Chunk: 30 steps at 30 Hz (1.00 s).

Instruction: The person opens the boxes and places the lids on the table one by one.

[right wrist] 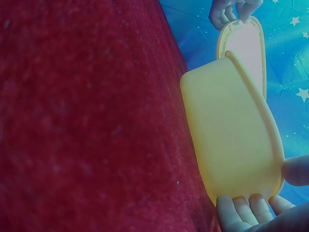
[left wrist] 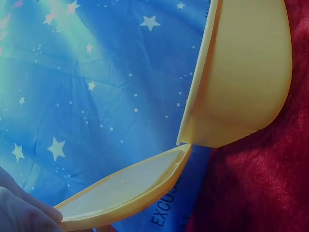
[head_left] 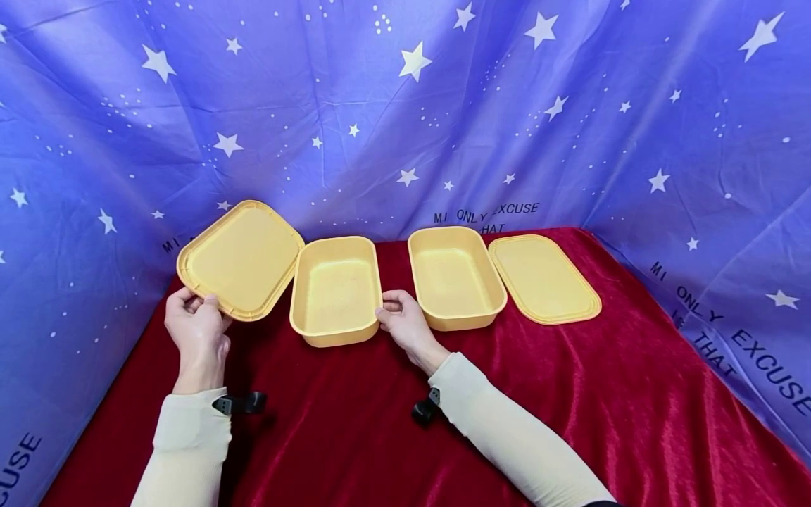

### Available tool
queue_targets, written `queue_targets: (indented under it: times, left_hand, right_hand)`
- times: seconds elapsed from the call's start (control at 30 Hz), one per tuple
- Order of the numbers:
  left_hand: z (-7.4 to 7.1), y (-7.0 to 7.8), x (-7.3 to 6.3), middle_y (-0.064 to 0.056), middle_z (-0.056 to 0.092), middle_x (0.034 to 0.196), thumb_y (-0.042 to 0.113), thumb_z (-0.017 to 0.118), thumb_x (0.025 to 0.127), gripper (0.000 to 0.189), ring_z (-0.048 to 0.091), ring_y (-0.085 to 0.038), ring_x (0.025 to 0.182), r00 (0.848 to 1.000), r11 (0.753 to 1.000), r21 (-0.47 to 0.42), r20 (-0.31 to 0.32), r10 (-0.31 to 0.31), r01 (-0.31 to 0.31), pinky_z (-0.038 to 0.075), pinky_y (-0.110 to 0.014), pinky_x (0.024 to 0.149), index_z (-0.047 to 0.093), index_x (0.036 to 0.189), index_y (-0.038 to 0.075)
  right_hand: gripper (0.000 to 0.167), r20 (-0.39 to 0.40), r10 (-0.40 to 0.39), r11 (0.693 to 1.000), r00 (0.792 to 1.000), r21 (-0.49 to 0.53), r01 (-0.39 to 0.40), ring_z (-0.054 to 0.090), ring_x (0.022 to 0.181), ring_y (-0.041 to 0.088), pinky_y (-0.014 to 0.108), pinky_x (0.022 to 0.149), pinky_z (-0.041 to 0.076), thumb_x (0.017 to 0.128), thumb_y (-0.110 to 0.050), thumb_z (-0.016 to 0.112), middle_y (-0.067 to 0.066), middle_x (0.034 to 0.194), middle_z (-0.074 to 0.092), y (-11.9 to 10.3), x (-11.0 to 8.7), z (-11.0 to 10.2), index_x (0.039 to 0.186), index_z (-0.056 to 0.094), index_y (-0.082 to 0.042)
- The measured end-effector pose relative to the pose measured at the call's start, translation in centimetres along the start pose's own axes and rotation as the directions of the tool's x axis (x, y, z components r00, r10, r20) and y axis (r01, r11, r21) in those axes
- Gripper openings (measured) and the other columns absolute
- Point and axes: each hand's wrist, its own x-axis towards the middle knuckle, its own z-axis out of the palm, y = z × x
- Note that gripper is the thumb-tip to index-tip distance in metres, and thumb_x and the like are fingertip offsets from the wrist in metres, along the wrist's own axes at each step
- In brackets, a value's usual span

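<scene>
My left hand point(head_left: 198, 331) pinches the near edge of a yellow lid point(head_left: 243, 260), which is tilted up with its rimmed side toward me. Beside it stands a yellow rectangular container point(head_left: 336, 282), open at the top, with nothing inside. The lid's right corner meets or overlaps the container's left rim. My right hand point(head_left: 408, 324) grips the container's right wall near the front corner, thumb at the rim and fingers along the outside, as the right wrist view shows the fingers point(right wrist: 244, 212). In the left wrist view the lid point(left wrist: 125, 188) shows nearly edge-on.
A second yellow container point(head_left: 456, 278) stands right of my right hand. Another yellow lid point(head_left: 545, 278) lies flat against its right side. Dark red velvet point(head_left: 507, 408) covers the table. Blue star-printed cloth point(head_left: 355, 84) hangs behind and at both sides.
</scene>
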Motion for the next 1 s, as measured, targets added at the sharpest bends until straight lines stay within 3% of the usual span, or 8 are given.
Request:
queue_targets:
  times: [0.13,0.4,0.7,1.0]
  left_hand:
    - [-0.2,0.1,0.3,-0.006,0.052,0.089,-0.012,0.041,0.091,0.027,0.061,-0.012,0.066,0.999,0.999,-0.010,-0.005,-0.037,0.037,0.054,-0.026,0.050,0.046,0.103,0.011]
    - [-0.7,0.1,1.0,-0.005,0.053,0.088,-0.018,0.040,0.086,0.034,0.058,-0.013,0.066,0.993,0.991,-0.066,-0.027,-0.118,0.116,0.050,-0.028,0.047,0.044,0.103,0.011]
    - [-1.0,0.2,1.4,-0.005,0.048,0.099,-0.016,0.040,0.086,0.034,0.057,-0.015,0.077,0.982,0.981,-0.059,-0.039,-0.185,0.182,0.052,-0.030,0.055,0.044,0.104,0.013]
    - [-1.4,0.3,1.7,-0.004,0.050,0.075,-0.020,0.040,0.080,0.035,0.050,-0.017,0.057,0.971,0.966,-0.116,-0.042,-0.235,0.229,0.050,-0.034,0.054,0.044,0.098,0.009]
  right_hand:
    - [0.036,-0.004,-0.018,1.000,1.000,-0.007,0.018,0.057,0.083,0.014,0.049,0.089,0.049,0.093,0.004,0.054,0.020,0.105,0.054,-1.1,-1.0,0.2,0.126,0.044,0.012]
    - [0.037,-0.006,-0.009,1.000,1.000,0.007,0.009,0.058,0.084,0.014,0.046,0.085,0.051,0.093,0.000,0.057,0.017,0.106,0.054,1.8,1.3,-0.1,0.127,0.046,0.007]
    - [0.034,-0.029,-0.015,1.000,0.999,0.007,0.015,0.059,0.084,0.015,0.041,0.083,0.053,0.092,0.000,0.058,0.015,0.104,0.055,1.9,1.2,0.0,0.124,0.049,0.004]
    - [0.033,-0.031,-0.005,1.000,1.000,0.006,0.006,0.059,0.084,0.014,0.040,0.082,0.053,0.091,-0.001,0.058,0.014,0.103,0.055,2.0,1.2,0.0,0.123,0.050,0.003]
